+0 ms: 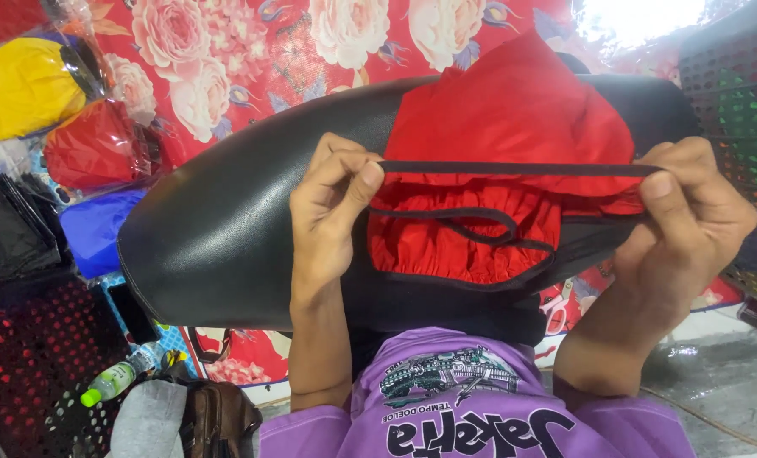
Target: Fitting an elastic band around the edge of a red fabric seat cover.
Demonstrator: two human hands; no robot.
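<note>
Your left hand (pixel 327 208) and right hand (pixel 692 216) pinch the black elastic band (pixel 514 168) taut, nine to three o'clock. You are fitting the red cover (pixel 497 127) onto the black seat (pixel 226 220); next, hook its edge under evenly.

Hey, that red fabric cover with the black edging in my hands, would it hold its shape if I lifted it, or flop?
The red cover probably flops: it bunches in soft gathers over the black seat. Its black edging looks stretchy, pulled taut between the left hand and right hand, so it may snap back when released. Thin cloth, so likely light.
</note>
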